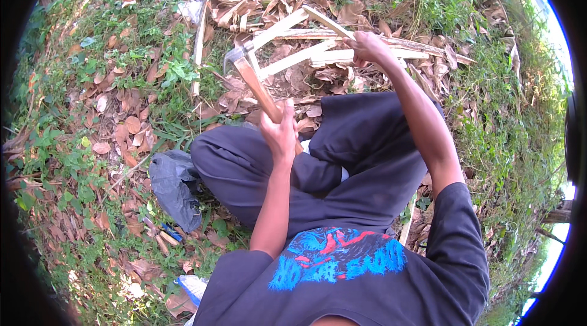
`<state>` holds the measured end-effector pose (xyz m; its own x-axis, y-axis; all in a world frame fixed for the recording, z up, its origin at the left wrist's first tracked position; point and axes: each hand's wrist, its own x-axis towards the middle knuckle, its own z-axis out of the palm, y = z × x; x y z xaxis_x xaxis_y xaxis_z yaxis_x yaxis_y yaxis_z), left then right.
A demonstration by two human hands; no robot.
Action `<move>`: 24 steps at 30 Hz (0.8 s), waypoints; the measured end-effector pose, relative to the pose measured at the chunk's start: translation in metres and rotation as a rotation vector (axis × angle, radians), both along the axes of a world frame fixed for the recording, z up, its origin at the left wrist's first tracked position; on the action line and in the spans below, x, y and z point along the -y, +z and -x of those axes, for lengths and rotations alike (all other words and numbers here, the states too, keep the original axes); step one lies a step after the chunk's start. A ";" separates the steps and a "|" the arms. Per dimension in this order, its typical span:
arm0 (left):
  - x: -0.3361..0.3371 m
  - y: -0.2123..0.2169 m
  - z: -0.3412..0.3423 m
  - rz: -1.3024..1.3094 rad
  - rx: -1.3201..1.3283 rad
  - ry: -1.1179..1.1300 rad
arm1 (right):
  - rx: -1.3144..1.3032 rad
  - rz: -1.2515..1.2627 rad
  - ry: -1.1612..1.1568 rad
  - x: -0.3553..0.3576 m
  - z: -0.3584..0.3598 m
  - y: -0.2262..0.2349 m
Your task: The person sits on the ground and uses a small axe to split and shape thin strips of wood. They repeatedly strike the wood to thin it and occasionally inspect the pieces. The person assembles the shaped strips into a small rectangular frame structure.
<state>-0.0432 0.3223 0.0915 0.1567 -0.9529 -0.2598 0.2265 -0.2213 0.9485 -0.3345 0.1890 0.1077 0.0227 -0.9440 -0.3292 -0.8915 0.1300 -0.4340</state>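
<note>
My left hand (280, 131) is wrapped round the wooden handle of a claw hammer (258, 86). Its metal head points up and away to the left, near the end of a pale wooden strip (284, 27). Further off to the right, my right hand (369, 49) is closed on the near end of a thin wooden strip (328, 21), which slants up to the left and meets the other pale strip at its far tip. More split wooden strips (298, 60) lie below and beside that hand, over dry leaves. Whether the strips are joined cannot be made out.
A dark grey plastic bag (175, 188) lies beside my left knee. Near it in the grass are a few small handled tools (168, 235) and a white and blue packet (193, 287). An upright-lying stick (199, 41) is at the far left. Leaves and grass surround my crossed legs.
</note>
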 end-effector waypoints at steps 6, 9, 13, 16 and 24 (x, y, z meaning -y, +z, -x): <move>0.064 -0.036 0.012 0.184 0.058 0.226 | 0.498 -0.419 -0.207 -0.005 -0.026 -0.057; 0.086 -0.048 0.005 0.105 -0.060 0.207 | 0.467 -0.509 -0.158 -0.014 -0.050 -0.077; 0.101 -0.063 -0.002 0.027 0.135 0.161 | 0.346 -0.495 -0.185 -0.015 -0.062 -0.077; 0.097 -0.068 0.004 0.183 0.504 0.251 | 0.220 -0.383 -0.082 -0.014 -0.053 -0.074; 0.086 -0.072 0.009 0.172 0.600 0.318 | -0.141 -0.229 0.022 0.003 -0.047 -0.091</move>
